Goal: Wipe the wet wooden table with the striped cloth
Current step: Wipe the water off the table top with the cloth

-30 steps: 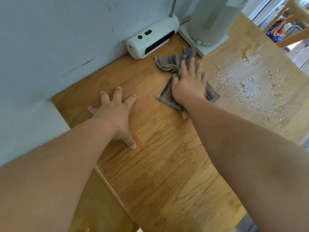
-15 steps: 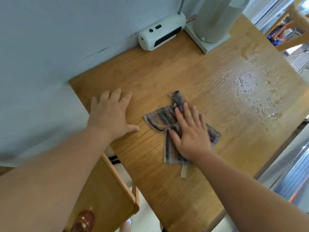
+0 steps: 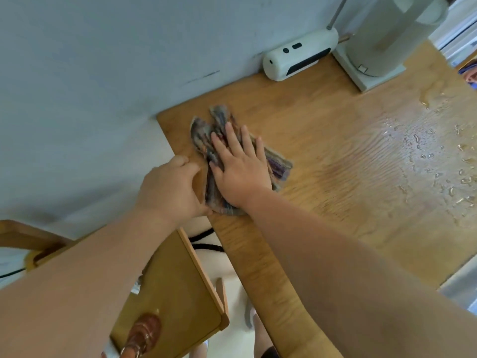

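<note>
Head view: we see the striped cloth (image 3: 219, 156) swept from mid-desk to the near-left corner since half a second ago. The right hand (image 3: 238, 171) presses it flat, grip open-palmed; the left hand (image 3: 171, 188), fingers curled, grips the desk (image 3: 322, 156) edge beside it. Cloth bunched, blurred; droplets (image 3: 433, 151) remain far right, so wiping isn't done.

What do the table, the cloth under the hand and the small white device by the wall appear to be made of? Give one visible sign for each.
Table: wood or wood veneer, judging by the grain lines; water beads suggest a sealed finish.
Cloth: soft woven fabric, since it is striped and crumpled into folds.
White device: probably plastic, with a smooth, slightly glossy moulded shell.
</note>
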